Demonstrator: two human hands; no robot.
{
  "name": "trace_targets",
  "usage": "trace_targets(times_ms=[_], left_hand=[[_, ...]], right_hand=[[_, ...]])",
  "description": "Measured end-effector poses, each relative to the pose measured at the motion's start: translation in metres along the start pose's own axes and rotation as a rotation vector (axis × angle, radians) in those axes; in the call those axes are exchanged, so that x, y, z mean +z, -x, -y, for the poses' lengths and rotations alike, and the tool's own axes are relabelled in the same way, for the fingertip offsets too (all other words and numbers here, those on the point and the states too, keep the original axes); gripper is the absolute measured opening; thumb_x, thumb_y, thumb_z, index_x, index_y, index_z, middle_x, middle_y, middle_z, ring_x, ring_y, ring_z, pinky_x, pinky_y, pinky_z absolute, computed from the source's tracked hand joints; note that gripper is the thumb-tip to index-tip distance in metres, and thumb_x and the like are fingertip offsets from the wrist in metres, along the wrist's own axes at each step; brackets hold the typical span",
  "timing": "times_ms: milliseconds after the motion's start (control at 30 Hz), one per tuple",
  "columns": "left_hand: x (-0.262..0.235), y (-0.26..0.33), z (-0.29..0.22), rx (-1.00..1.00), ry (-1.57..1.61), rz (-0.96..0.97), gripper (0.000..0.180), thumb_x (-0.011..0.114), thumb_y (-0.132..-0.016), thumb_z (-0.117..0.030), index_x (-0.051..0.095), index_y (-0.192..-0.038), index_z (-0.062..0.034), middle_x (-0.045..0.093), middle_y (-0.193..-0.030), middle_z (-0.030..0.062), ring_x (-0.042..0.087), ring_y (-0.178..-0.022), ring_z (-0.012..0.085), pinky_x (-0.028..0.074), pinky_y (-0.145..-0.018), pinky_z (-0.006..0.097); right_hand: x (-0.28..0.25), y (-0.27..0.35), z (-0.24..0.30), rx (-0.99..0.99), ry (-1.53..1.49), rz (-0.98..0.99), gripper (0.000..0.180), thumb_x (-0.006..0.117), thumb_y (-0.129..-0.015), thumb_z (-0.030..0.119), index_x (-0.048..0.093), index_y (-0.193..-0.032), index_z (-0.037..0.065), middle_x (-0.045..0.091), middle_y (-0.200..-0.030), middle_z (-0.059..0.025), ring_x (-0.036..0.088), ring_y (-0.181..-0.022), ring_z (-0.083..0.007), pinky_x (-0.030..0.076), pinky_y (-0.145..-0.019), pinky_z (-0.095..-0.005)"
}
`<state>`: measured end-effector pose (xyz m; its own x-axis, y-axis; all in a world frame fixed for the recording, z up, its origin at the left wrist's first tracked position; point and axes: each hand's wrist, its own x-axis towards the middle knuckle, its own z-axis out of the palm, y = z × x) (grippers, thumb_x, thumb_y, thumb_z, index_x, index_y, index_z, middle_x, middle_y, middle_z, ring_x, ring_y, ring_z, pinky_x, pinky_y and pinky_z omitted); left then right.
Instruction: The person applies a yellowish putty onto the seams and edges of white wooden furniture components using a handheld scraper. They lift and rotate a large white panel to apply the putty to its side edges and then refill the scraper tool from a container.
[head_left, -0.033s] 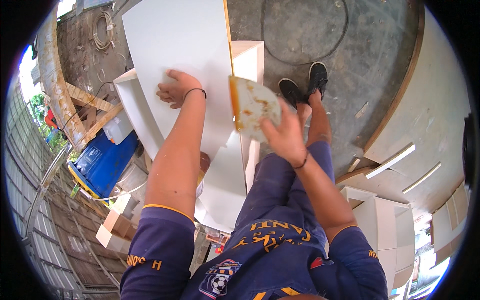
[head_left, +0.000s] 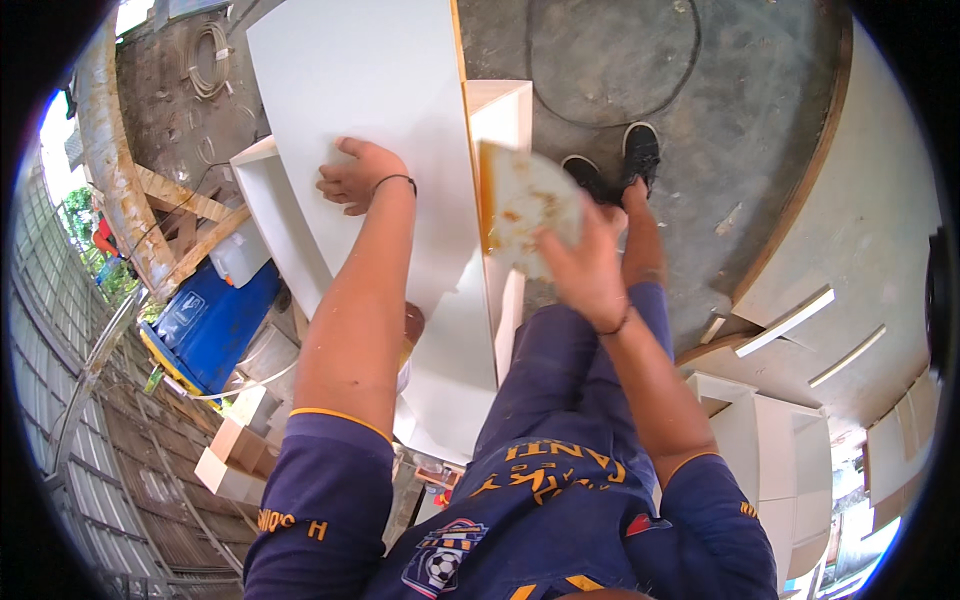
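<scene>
Left hand [head_left: 355, 177] pressed flat on white panel [head_left: 370, 90]; right hand [head_left: 585, 265] pinching glue-smeared scraper [head_left: 525, 205]

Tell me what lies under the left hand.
The left hand rests flat on a large white board, which lies on a white open-sided cabinet piece. The patch of board beneath the palm is covered, and so is whatever sits under the board itself.
</scene>
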<state>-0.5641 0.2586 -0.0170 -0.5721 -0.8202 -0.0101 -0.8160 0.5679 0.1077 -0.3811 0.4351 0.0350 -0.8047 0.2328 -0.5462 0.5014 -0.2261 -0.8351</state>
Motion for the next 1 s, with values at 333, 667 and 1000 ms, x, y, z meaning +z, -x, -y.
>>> trace_targets(times_ms=[333,667,1000], left_hand=[[0.001,0.002,0.001,0.005,0.004,0.019,0.069,0.024,-0.096,-0.052,0.025,-0.144,-0.003,0.015,-0.154,0.015,0.01,-0.145,0.0279,0.011,-0.116,0.051],[0.002,-0.001,0.004,0.019,0.036,0.033,0.069,0.023,-0.096,-0.051,0.025,-0.144,-0.002,0.017,-0.153,0.0134,0.01,-0.145,0.0271,0.011,-0.116,0.051],[0.005,-0.006,0.005,0.014,0.056,-0.008,0.069,0.024,-0.095,-0.051,0.025,-0.143,-0.0014,0.018,-0.153,0.0141,0.011,-0.145,0.028,0.012,-0.116,0.05]], right_hand=[[-0.087,-0.025,-0.025,0.106,-0.246,-0.214,0.053,0.061,-0.078,-0.003,0.047,-0.129,-0.003,0.054,-0.122,-0.0137,0.058,-0.104,-0.0177,0.046,-0.091,-0.0278],[-0.107,-0.011,-0.042,-0.114,-0.06,-0.071,0.037,0.051,-0.078,-0.011,0.066,-0.108,0.005,0.057,-0.118,-0.0137,0.05,-0.119,-0.0221,0.04,-0.098,-0.0318],[-0.098,-0.017,-0.067,0.03,-0.061,0.066,0.025,0.062,-0.084,0.004,0.063,-0.108,0.004,0.063,-0.099,-0.0095,0.05,-0.108,-0.0192,0.039,-0.093,-0.0321]])
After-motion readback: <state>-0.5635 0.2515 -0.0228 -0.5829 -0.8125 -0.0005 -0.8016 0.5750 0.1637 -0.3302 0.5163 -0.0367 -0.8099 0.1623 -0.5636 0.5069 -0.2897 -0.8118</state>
